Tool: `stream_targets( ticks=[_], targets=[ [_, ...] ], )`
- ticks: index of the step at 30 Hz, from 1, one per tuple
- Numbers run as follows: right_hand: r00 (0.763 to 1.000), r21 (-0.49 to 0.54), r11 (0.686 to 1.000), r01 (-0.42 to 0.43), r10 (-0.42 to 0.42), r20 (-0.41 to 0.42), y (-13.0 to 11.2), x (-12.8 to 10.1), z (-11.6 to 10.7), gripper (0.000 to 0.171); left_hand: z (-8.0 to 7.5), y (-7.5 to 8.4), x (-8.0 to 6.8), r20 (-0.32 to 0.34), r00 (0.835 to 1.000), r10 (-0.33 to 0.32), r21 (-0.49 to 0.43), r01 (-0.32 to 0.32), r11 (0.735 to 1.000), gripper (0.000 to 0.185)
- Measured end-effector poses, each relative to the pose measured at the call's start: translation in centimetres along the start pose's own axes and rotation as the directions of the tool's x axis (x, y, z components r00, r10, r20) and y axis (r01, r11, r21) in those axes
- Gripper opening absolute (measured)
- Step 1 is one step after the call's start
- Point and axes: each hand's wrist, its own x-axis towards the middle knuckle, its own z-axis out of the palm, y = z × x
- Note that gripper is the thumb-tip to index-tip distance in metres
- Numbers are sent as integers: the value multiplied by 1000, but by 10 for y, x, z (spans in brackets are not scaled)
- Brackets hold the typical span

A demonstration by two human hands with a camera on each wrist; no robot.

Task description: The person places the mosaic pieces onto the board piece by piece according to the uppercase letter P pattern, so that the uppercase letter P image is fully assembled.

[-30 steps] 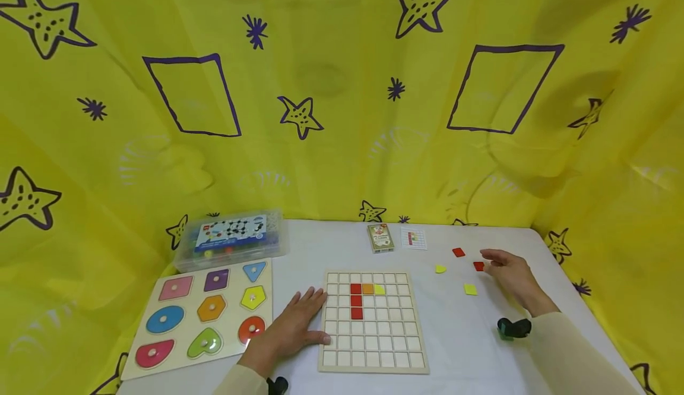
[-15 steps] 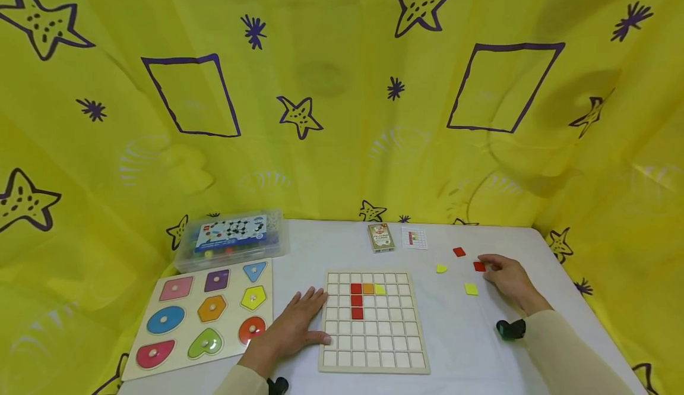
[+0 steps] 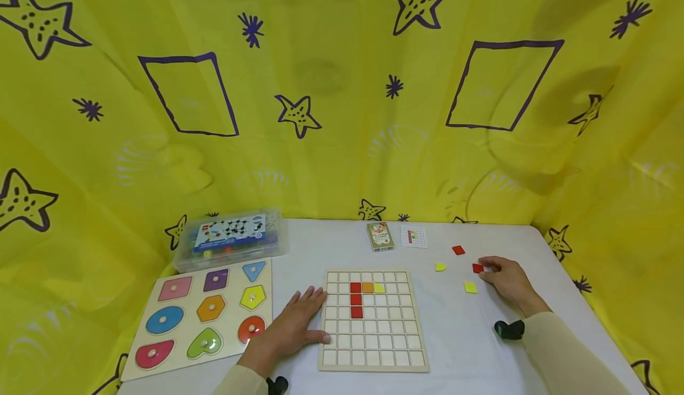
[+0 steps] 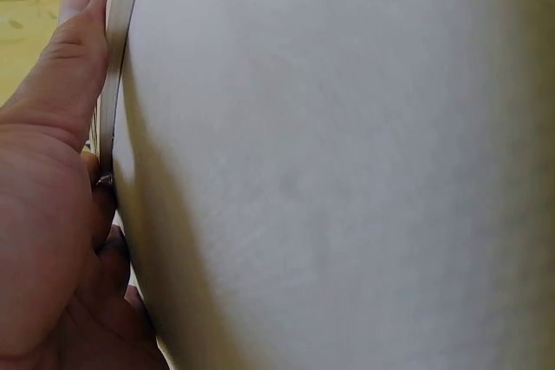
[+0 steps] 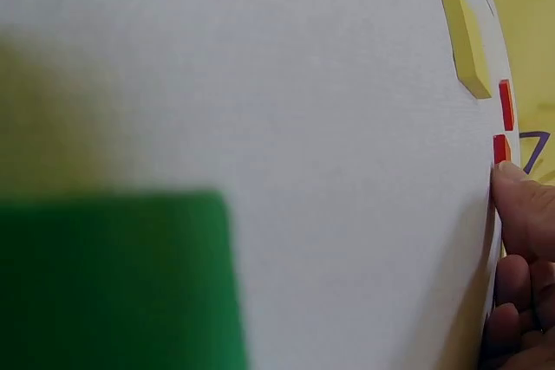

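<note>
My right hand [image 3: 510,279] pinches a red square tile [image 3: 477,268] at the table's right side, thumb and forefinger at its near edge. In the right wrist view the thumb tip meets this red tile [image 5: 500,148]. My left hand [image 3: 294,326] lies flat with spread fingers against the left edge of the wooden grid board [image 3: 374,366], the thumb on its frame. The left wrist view shows the thumb along that edge. On the board, red tiles [image 3: 356,300] form a column, with an orange tile [image 3: 367,288] and a yellow tile [image 3: 379,288] beside the top one.
Around the right hand lie another red tile [image 3: 458,250], a yellow square tile [image 3: 470,288] and a yellow rounded piece [image 3: 440,267]. Behind the board are a card box [image 3: 380,236] and a pattern card [image 3: 414,237]. Left stand a shape puzzle [image 3: 187,279] and a clear plastic box [image 3: 275,237].
My right hand has come down to the red tile, closed thumb and forefinger on it, and shifted it slightly nearer. The left hand stays in place.
</note>
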Motion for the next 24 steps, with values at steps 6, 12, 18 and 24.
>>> stream_targets(
  ticks=[6, 12, 18, 24],
  targets=[
    [1000, -23, 1000, -8, 8, -17, 1, -1, 0, 38, -1, 2, 1, -1, 1000, 6, 9, -6, 1000, 102],
    [999, 12, 1000, 14, -13, -44, -2, -4, -2, 40, -1, 2, 0, 0, 1000, 9, 12, -9, 1000, 102],
    [995, -1, 999, 53, -53, -83, -5, -7, -3, 40, 0, 1, 0, -3, 1000, 8, 16, -7, 1000, 103],
    [991, 8, 999, 46, -44, -128, -7, -8, 1, 39, 0, 1, 0, 1, 1000, -6, 0, 6, 1000, 102]
  ],
)
